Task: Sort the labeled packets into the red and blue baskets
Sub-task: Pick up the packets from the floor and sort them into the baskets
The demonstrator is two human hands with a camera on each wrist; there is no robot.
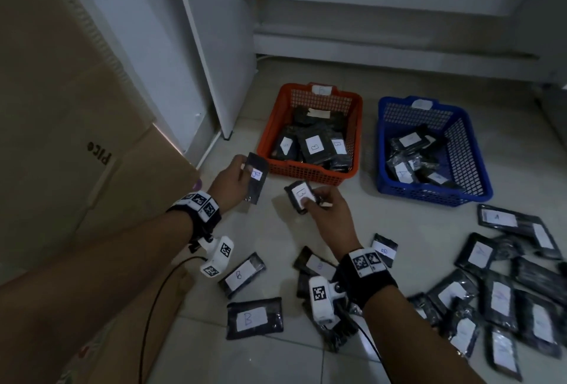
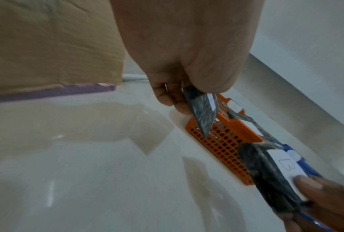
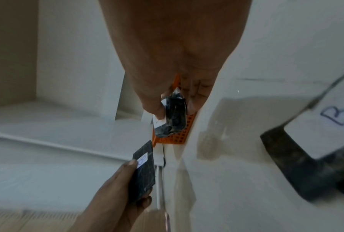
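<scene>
Left hand (image 1: 228,179) pinches a B-labelled packet (image 1: 255,179); right hand (image 1: 328,215) pinches another B packet (image 1: 300,196). Both are above the floor, just short of the red basket (image 1: 310,173). The gripping fingers are mostly hidden behind the packets.

the floor (image 1: 399,230) is pale glossy tile with thin grout lines, dimly lit and showing soft reflections. large brown cardboard boxes (image 1: 61,107) stand along the left, one printed with dark letters and edged with purple tape (image 2: 54,92). white wall panels (image 1: 214,30) and a low white ledge (image 1: 399,49) close off the far side.
</scene>
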